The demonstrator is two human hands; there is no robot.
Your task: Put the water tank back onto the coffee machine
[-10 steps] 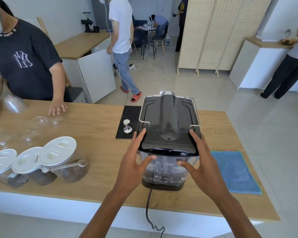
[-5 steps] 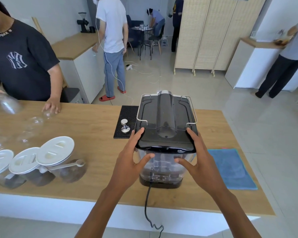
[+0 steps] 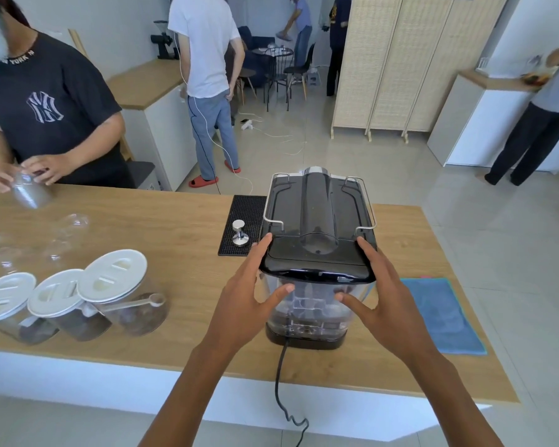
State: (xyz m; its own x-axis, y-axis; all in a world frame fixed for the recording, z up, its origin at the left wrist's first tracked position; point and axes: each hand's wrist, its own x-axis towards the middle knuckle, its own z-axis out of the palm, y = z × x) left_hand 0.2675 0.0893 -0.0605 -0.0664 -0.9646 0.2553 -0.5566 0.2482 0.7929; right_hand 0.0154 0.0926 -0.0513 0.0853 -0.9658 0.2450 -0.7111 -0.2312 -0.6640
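The black coffee machine (image 3: 317, 208) stands on the wooden counter (image 3: 175, 227) with its back toward me. The clear water tank (image 3: 310, 308), with a glossy black lid, sits upright at the machine's near end on the black base. My left hand (image 3: 249, 295) clasps the tank's left side, fingers along the lid edge and thumb on the clear front wall. On the right side my right hand (image 3: 384, 301) mirrors it, thumb pressed on the front wall.
A steel tamper (image 3: 239, 233) stands on a black mat (image 3: 242, 208) left of the machine. Three white-lidded jars (image 3: 110, 279) sit at the near left, a blue cloth (image 3: 442, 314) at the right. The power cord (image 3: 279, 375) hangs over the front edge. A person across the counter holds a glass (image 3: 29, 191).
Both my hands stay clasped on the tank with almost no shift. The person across the counter has brought both hands onto a glass.
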